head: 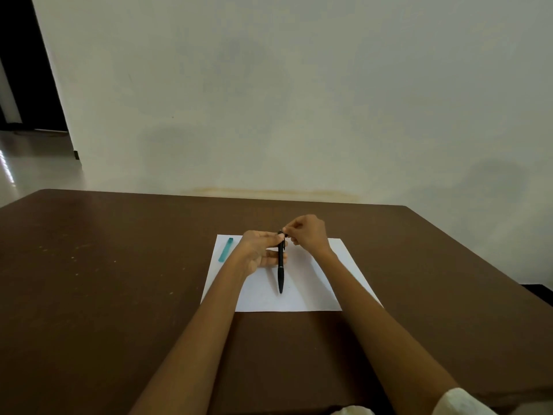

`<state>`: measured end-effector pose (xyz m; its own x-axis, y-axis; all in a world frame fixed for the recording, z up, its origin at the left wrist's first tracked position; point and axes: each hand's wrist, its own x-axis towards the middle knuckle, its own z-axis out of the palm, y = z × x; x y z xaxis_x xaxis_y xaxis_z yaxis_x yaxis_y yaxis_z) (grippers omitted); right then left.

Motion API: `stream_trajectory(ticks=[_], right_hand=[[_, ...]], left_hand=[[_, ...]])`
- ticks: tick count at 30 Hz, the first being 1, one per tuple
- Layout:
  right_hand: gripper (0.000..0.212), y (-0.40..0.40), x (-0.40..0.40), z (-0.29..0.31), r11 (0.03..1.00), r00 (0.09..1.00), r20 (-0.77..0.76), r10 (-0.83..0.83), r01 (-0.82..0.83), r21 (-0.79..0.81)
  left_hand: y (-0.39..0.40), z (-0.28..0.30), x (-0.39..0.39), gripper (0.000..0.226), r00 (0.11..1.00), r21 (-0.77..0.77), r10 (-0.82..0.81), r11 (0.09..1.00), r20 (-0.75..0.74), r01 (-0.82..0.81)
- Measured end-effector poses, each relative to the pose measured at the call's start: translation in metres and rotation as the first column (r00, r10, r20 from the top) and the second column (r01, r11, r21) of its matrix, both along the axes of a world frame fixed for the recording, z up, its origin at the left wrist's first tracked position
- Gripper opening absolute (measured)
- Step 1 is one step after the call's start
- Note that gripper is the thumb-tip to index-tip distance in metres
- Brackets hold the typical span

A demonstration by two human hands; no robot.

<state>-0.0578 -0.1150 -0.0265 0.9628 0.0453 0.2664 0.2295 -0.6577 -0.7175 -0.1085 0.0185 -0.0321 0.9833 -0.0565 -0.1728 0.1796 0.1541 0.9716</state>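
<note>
Seemingly early: left hand point(259, 250) grips black pen point(281, 272) over the paper point(314, 290), right hand point(306, 235) pinches its top end, apparently not yet off; teal case point(225, 250) at paper's far-left corner untouched.

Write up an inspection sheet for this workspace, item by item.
Surface: brown table, pale specks on its left part.
Job's things: black pen, tip pointing down over white paper sheet.
Clutter: teal oblong piece lying on the sheet's far left corner.
Hands: left hand holds the pen's barrel; right hand pinches its top end.
Cables: nothing seen.
Surroundings: pale wall behind, dark doorway at far left.
</note>
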Motion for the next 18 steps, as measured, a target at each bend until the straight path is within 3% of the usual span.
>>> stream_trajectory(ticks=[4,10,13,15,18], right_hand=[[0.015,0.003,0.0,-0.005,0.982,0.999,0.023,0.031,-0.026,-0.189],[0.015,0.0,0.006,-0.003,0.965,0.997,0.009,0.076,-0.071,-0.252],[0.015,-0.005,0.007,0.002,0.987,0.998,-0.009,0.059,-0.06,-0.151],[0.014,-0.007,0.004,0.01,0.998,0.997,-0.047,0.058,-0.058,0.008],[0.018,-0.008,-0.005,0.026,0.951,0.944,-0.24,0.225,-0.16,0.265]], left_hand=[[0.0,-0.001,0.001,0.018,1.0,0.004,-0.006,1.0,0.0,0.006],[0.0,-0.003,0.002,0.013,1.0,0.023,0.001,1.0,-0.003,-0.001],[0.0,-0.003,0.002,0.012,1.0,0.03,0.006,1.0,-0.007,-0.006],[0.0,-0.003,0.002,0.008,1.0,0.026,0.005,1.0,-0.009,-0.005],[0.0,-0.002,0.002,0.008,1.0,0.028,-0.006,1.0,-0.014,0.006]])
